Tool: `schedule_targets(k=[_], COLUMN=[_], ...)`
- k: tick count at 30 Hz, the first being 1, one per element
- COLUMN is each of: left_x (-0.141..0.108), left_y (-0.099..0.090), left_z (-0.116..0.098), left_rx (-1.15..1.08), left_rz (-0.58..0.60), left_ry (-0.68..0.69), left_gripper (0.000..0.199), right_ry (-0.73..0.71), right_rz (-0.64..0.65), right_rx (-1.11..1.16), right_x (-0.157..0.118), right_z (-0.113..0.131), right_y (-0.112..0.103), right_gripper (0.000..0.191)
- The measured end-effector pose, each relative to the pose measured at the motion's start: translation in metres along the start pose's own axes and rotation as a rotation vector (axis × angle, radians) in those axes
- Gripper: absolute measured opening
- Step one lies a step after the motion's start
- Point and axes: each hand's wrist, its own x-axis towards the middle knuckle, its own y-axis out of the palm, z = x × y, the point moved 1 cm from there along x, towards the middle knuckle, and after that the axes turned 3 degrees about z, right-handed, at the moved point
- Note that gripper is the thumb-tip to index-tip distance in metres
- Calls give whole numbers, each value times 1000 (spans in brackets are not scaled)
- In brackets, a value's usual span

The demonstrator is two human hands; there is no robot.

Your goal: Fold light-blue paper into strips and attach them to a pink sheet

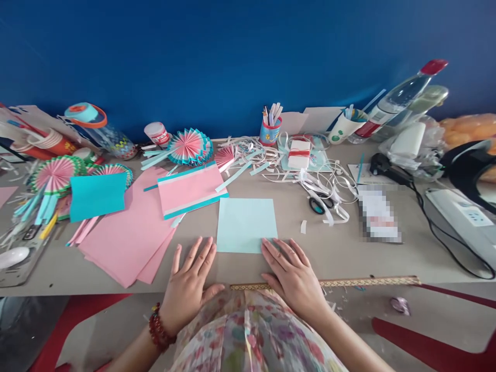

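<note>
Here, spread and empty, the right hand (295, 283) touches the pale-blue paper sheet (247, 223) at its near right corner, the equally empty left hand (186, 290) just beside its near left!

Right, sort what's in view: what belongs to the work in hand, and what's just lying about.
In the work, it seems:
- pale blue sheet, touched by the right fingers
- pink sheets
- pleated rosette
- scissors

Lying about, probably:
- red-capped bottle
- power strip
- white mouse

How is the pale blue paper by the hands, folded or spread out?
It looks spread out: the paper lies flat on the table, with no flap or crease showing. The right hand covers one near corner.
</note>
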Motion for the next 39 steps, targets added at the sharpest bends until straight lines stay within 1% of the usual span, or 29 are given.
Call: schedule_targets(k=[3, 5, 7, 8, 10, 12, 15, 17, 20, 22, 24, 26, 28, 29, 30, 32, 33, 34, 35, 37, 38, 39], left_x=[-7, -4, 4, 10, 22, 34, 48, 54, 57, 58, 60, 64, 67, 67, 67, 66, 66, 67, 70, 78, 84, 89], left_y=[1, -2, -5, -7, -8, -6, -2, -1, -3, -5, -6, -10, -18, -24, -30, -44, -50, -56, -60, -65, -66, -66], left_z=[5, 6, 6, 6, 6, 6, 9, 12, 14, 15, 15, 17, 21, 22, 24, 23, 20, 14, 6, -13, -21, -28], left_rx=[-39, -90, -147, -175, -222, -242, -215, -171, -103, -87, -94, -112, -139, -156, -178, -242, -279, -316, -335, -303, -283, -253], left_rz=[-36, -98, -146, -151, -125, -98, -97, -102, -111, -134, -173, -237, -351, -435, -539, -737, -801, -811, -753, -590, -546, -522], left_ry=[-60, -115, -129, -106, -10, 72, 129, 183, 302, 344, 351, 359, 355, 332, 288, 187, 157, 167, 223, 319, 332, 325], left_gripper=[79, 70, 56, 48, 36, 29, 20, 17, 19, 20, 20, 19, 17, 16, 18, 23, 25, 26, 27, 42, 50, 50], right_ry=[-9, -25, -33, -32, -26, -30, -69, -130, -238, -268, -265, -262, -224, -182, -125, 36, 131, 227, 314, 455, 497, 540], right_rz=[-16, -22, -32, -38, -50, -52, -50, -70, -112, -116, -112, -144, -207, -243, -276, -325, -347, -367, -380, -387, -364, -339], right_rx=[-5, -8, 3, 16, 50, 77, 75, 49, 4, -4, -5, -22, -29, -1, 64, 304, 466, 645, 826, 1165, 1304, 1414], right_x=[0, 0, 1, 2, 5, 11, 20, 26, 31, 33, 36, 39, 42, 44, 45, 48, 50, 51, 53, 57, 59, 61], right_z=[-1, -1, -2, -3, -5, -8, -15, -20, -24, -23, -21, -18, -17, -19, -20, -25, -26, -26, -23, -12, -4, 5], right_y=[1, 1, 1, 1, -1, -3, -7, -9, -9, -8, -8, -9, -12, -16, -20, -28, -30, -32, -32, -28, -24, -19], right_gripper=[49, 48, 45, 43, 38, 33, 25, 24, 27, 25, 23, 21, 21, 22, 23, 21, 20, 20, 21, 27, 30, 32])
